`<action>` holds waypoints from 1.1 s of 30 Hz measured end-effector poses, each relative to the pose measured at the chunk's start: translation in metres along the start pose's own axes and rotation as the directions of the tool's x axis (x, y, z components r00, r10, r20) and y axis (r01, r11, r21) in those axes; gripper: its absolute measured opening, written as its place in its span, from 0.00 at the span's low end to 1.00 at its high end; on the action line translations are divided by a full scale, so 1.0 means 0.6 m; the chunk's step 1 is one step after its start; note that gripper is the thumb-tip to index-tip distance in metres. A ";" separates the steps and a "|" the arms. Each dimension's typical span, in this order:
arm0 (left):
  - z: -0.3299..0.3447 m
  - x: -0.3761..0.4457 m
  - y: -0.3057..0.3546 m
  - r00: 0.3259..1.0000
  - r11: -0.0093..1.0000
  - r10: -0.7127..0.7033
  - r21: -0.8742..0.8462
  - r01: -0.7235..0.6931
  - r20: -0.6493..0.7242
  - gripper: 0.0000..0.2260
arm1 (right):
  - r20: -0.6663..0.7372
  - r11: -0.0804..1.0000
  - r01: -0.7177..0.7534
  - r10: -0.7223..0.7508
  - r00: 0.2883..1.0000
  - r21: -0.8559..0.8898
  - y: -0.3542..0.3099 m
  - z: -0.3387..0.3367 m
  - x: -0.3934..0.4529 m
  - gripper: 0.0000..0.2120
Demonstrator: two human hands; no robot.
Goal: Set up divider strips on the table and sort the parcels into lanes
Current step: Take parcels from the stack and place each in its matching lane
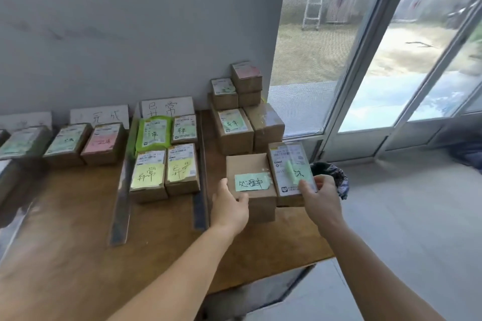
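On the right of the wooden table [78, 229] sits a brown parcel with a green handwritten note [250, 177]. My left hand [228, 207] grips its near-left corner. Beside it on the right lies a parcel with a white shipping label and a green note [290, 172]; my right hand [319, 197] holds its near-right edge. Two grey divider strips [122, 198] [200, 190] run front to back, with several labelled parcels [165, 156] in the lane between them. More parcels [83, 143] fill the lane further left.
A stack of brown parcels [242, 112] stands at the back right against the grey wall. White lane signs [167, 107] lean on the wall. The table's right edge lies just beyond my right hand, with a dark bin [336, 177] below and glass doors behind.
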State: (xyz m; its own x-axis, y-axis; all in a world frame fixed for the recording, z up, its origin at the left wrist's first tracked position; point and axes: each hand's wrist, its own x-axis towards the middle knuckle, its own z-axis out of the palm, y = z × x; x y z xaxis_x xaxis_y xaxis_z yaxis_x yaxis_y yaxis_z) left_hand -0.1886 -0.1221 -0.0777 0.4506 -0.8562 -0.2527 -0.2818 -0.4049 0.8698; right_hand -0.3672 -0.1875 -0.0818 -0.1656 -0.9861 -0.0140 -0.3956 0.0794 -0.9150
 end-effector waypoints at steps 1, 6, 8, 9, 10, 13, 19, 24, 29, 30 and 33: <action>0.005 -0.003 -0.004 1.000 1.000 -0.019 0.017 0.019 -0.004 0.27 | 0.012 1.000 -0.013 0.013 1.000 0.003 0.008 0.000 -0.005 0.08; 0.023 -0.009 -0.018 0.996 0.990 -0.088 0.104 0.091 -0.029 0.27 | 0.053 0.999 -0.047 0.046 0.998 0.025 0.029 -0.006 -0.011 0.11; 0.036 -0.011 -0.013 0.995 0.974 -0.042 0.219 0.061 -0.090 0.27 | 0.056 0.998 -0.042 0.039 0.998 0.050 0.030 -0.011 -0.011 0.11; 0.046 -0.012 -0.006 0.991 0.956 0.040 0.292 -0.001 -0.129 0.28 | 0.055 0.997 -0.028 0.025 0.998 0.066 0.030 -0.012 -0.012 0.11; 0.059 -0.013 0.006 0.980 0.938 0.134 0.338 -0.078 -0.147 0.30 | 0.054 0.997 -0.009 0.005 0.999 0.077 0.030 -0.013 -0.014 0.11; 0.109 -0.016 0.060 0.978 0.958 0.199 0.221 -0.181 -0.059 0.37 | 0.049 0.993 0.054 -0.060 0.997 0.107 0.026 -0.016 -0.017 0.12; 0.141 0.001 0.096 0.989 0.992 0.025 -0.117 -0.043 -0.146 0.20 | 0.056 0.976 0.136 -0.147 0.987 0.173 0.020 -0.035 -0.002 0.11; 0.147 0.004 0.089 0.987 0.968 0.004 -0.246 -0.043 -0.158 0.07 | 0.086 0.973 0.112 -0.131 0.988 0.204 0.022 -0.048 0.021 0.10; 0.141 0.008 0.093 0.982 0.965 0.019 -0.252 -0.067 -0.188 0.13 | 0.142 0.964 0.047 -0.087 0.986 0.263 0.022 -0.046 0.033 0.09; 0.140 0.008 0.094 0.979 0.967 0.027 -0.241 -0.076 -0.200 0.13 | 0.152 0.962 0.038 -0.082 0.985 0.272 0.021 -0.045 0.034 0.09; 0.138 0.006 0.093 0.970 0.974 0.051 -0.202 -0.101 -0.239 0.13 | 0.161 0.961 0.022 -0.069 0.985 0.277 0.020 -0.042 0.035 0.10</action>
State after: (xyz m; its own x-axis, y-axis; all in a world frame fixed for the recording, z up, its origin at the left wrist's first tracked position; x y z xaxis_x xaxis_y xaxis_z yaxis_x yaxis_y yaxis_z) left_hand -0.2729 -0.1744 -0.0654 0.6248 -0.7744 -0.0995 -0.1487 -0.2432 0.9585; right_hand -0.3983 -0.2038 -0.0826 0.0095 -0.9998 -0.0160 -0.1332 0.0146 -0.9910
